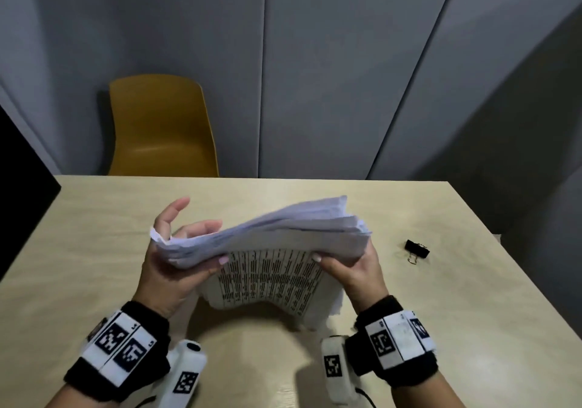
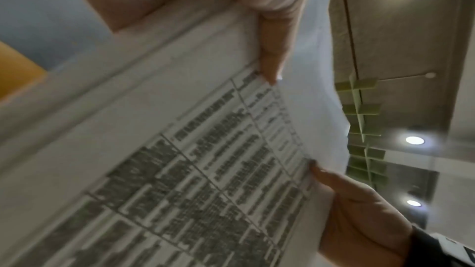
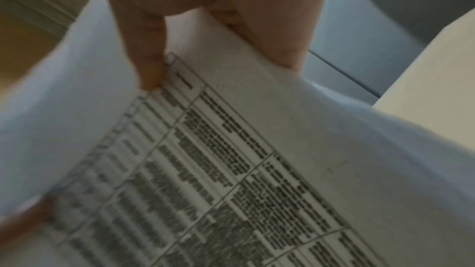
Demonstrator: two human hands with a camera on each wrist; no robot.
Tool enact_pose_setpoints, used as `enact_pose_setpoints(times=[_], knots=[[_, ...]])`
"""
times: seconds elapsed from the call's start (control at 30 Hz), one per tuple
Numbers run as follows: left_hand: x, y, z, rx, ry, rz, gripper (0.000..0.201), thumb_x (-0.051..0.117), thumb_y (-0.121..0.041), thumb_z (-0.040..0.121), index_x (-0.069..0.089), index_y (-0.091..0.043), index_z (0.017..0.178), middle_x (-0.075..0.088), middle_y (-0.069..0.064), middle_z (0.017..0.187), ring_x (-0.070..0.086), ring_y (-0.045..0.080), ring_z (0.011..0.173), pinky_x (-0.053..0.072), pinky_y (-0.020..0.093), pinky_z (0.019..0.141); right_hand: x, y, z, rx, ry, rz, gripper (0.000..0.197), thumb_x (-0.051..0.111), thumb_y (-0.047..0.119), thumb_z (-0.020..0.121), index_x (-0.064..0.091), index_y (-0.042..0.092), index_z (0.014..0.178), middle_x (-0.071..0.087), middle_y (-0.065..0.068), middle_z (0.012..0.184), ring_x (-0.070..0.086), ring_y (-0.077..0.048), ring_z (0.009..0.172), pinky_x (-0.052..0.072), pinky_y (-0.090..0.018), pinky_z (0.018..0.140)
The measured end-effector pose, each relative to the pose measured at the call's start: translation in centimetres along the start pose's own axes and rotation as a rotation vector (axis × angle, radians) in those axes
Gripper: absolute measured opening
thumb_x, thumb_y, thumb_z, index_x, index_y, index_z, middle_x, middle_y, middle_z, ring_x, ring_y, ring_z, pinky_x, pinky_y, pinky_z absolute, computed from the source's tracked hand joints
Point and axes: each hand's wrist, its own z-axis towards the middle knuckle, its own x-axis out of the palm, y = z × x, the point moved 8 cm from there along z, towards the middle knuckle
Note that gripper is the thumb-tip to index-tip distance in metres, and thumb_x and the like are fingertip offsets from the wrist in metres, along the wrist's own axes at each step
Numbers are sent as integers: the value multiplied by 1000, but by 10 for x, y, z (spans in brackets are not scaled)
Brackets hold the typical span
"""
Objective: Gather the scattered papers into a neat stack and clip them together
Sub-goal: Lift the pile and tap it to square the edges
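Observation:
A thick stack of white papers [image 1: 267, 247] with a printed table on the near sheet is held up on edge above the table [image 1: 94, 218], its lower edge near the wood. My left hand [image 1: 176, 250] grips the stack's left end, thumb on the printed face. My right hand [image 1: 352, 265] grips the right end the same way. The left wrist view shows the printed sheet [image 2: 180, 170] with my left thumb [image 2: 270, 48] on it and the right hand [image 2: 359, 210] beyond. The right wrist view shows the sheet [image 3: 231, 170] pinched under my right thumb [image 3: 149, 58]. A black binder clip [image 1: 417, 250] lies to the right.
A mustard-yellow chair [image 1: 160, 127] stands behind the table's far edge. Grey wall panels [image 1: 315, 61] close off the back. The table's right edge runs close to the binder clip.

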Motion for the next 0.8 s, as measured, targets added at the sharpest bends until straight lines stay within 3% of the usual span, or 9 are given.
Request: enact_pose_setpoints(times=[0.07,0.13,0.27,0.4,0.57,0.63,0.7,0.77,0.8], knots=[[1,-5,1,41,-78,119,58,80,-31,55,54,-30,107,65,-37,88,61,-13,81,45,2,72,5,2,0,-44,-43,-4,40,77,8,57,59,8,93,73,5,77,66,-6,73,53,-18,66],[-1,-14,3,70,-156,104,41,80,-7,64,59,-28,93,68,-31,83,61,-15,80,44,1,70,8,9,-2,-105,-47,-21,23,67,3,64,61,10,85,72,8,72,65,-6,72,53,-19,67],[-11,-10,0,57,-138,99,71,86,-5,54,51,-26,112,54,-13,111,54,-15,94,43,1,78,0,4,-8,-84,-56,-1,39,68,4,65,55,17,99,71,6,87,64,-5,81,53,-20,75],[-4,3,-10,-47,-144,-70,91,84,-49,42,45,-26,120,56,0,108,60,-3,94,51,14,83,6,-11,-12,-8,-60,-67,40,68,10,64,54,19,101,67,-2,95,65,-5,84,52,-29,78],[-4,-13,-6,42,-254,-19,92,77,5,61,28,-21,135,53,-5,108,59,-9,91,48,9,79,8,10,-11,-106,-74,-10,64,74,20,64,45,23,121,64,-2,108,62,-15,102,51,-38,91],[-9,-16,-6,112,-270,28,95,72,-7,66,18,-30,140,54,-2,108,58,-1,97,49,19,88,7,25,-12,-179,-104,-91,84,73,30,61,30,34,134,59,-6,109,61,-17,101,51,-35,90],[-10,-22,-9,208,-297,142,92,64,-21,72,9,-44,141,46,3,125,51,19,117,46,37,100,12,41,-14,-281,-135,-178,100,70,30,63,10,46,141,50,-6,113,59,-17,104,50,-28,90],[-5,-32,-13,342,-301,340,83,58,-20,78,12,-44,142,33,0,136,40,27,128,43,49,102,19,58,-17,-422,-167,-345,98,68,26,67,8,47,142,42,-6,122,49,-10,116,45,-22,97],[-1,-38,-15,406,-294,425,75,56,-17,79,21,-39,142,29,-1,138,37,22,132,42,45,103,23,65,-19,-493,-184,-477,92,66,26,68,15,42,143,39,-7,122,43,-1,117,39,-14,98]])
